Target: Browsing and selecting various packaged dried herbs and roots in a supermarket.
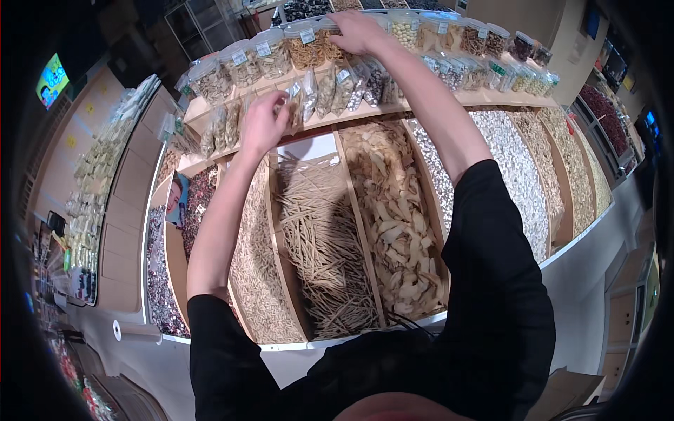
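Note:
My right hand [355, 34] reaches to the upper shelf. Its fingers are bent over the lid and front of a clear plastic jar [331, 46] of orange-brown dried pieces. A similar jar [303, 48] with a white label stands just left of it. Lower down, my left hand [264, 123] is at the row of small clear bags on the lower step, its fingers curled. What lies in those fingers, if anything, is hidden. A bag of pale dried slices [326, 92] and a narrow bag [309, 94] stand upright just right of it.
Below my arms are divided bins: thin beige sticks [319, 238], dried slices [400, 231], white pieces [509, 175] and dark red petals [202, 200]. More jars [405, 31] line the upper shelf. A shelf of packaged bags [105, 168] stands left, a white roll [137, 332] at the front left.

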The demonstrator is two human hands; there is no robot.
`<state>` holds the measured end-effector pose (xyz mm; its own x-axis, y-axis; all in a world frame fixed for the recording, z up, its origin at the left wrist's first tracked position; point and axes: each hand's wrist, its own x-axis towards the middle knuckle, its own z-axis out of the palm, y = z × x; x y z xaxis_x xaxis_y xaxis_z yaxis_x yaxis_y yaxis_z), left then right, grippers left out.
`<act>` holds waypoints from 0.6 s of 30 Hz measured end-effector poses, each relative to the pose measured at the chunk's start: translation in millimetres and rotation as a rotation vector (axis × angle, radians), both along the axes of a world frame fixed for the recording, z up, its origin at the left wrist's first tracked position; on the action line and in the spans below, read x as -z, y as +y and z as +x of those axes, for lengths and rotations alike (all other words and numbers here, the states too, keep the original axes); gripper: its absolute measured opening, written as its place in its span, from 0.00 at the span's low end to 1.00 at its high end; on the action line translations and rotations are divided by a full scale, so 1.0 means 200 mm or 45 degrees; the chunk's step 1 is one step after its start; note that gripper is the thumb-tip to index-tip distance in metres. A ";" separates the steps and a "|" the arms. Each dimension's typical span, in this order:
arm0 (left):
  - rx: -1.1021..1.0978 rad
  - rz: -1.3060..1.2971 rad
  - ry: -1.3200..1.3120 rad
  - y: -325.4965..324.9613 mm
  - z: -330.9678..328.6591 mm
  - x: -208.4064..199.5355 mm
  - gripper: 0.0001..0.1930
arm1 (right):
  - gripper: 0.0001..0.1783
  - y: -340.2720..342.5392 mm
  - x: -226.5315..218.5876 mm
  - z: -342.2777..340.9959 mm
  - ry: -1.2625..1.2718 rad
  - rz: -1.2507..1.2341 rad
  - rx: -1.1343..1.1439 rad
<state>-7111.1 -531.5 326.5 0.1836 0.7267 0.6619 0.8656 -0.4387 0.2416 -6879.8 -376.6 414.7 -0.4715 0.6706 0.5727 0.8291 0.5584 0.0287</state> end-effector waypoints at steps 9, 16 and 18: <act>-0.372 0.156 0.600 0.79 0.08 -0.31 0.37 | 0.36 0.27 0.15 -0.11 -0.196 0.087 0.107; -0.248 0.042 0.513 0.97 0.08 -0.29 0.49 | 0.25 0.34 0.19 -0.05 0.247 0.105 -0.278; -0.193 0.127 0.512 0.97 0.06 -0.31 0.49 | 0.28 0.35 0.19 -0.06 0.282 0.115 -0.347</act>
<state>-7098.6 -337.1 387.5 0.3372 0.7012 0.6281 0.9384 -0.3038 -0.1645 -6892.0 -305.6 377.5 -0.4841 0.4793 0.7320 0.6415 0.7634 -0.0756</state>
